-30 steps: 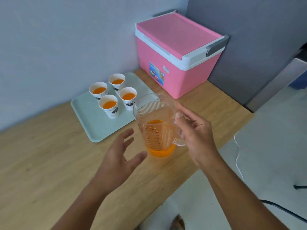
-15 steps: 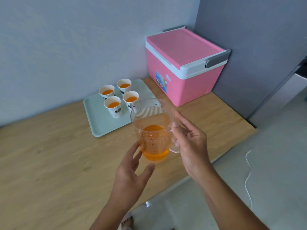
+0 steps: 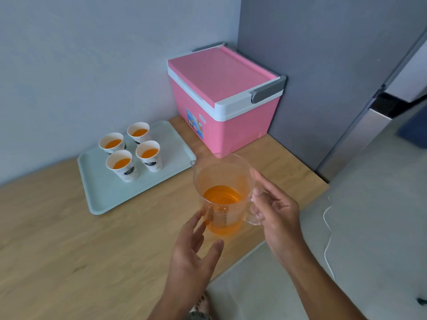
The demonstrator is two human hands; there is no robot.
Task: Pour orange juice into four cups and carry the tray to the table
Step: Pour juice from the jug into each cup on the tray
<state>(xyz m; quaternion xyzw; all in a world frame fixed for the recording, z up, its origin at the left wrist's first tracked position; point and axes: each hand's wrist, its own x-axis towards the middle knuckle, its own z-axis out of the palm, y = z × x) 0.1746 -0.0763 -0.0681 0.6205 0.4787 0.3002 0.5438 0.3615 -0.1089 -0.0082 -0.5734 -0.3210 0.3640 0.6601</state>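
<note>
Pitcher (image 3: 223, 195) stands upright near the counter's (image 3: 57, 239) front edge, w/ my right hand (image 3: 276, 211) loosely curled round its handle and my left hand (image 3: 193, 248) spread wide just beside its near side, fingertips about touching, holding nothing. All four cups (image 3: 131, 153) look filled, so next is the tray (image 3: 101, 199), I reckon: it lies ahead and to the left toward the back wall, long axis slanting toward the pink cooler (image 3: 221, 105), left hand nearer. Can't tell if the pitcher's base is fully down, and the tray's far rim is partly hidden behind the cups.
</note>
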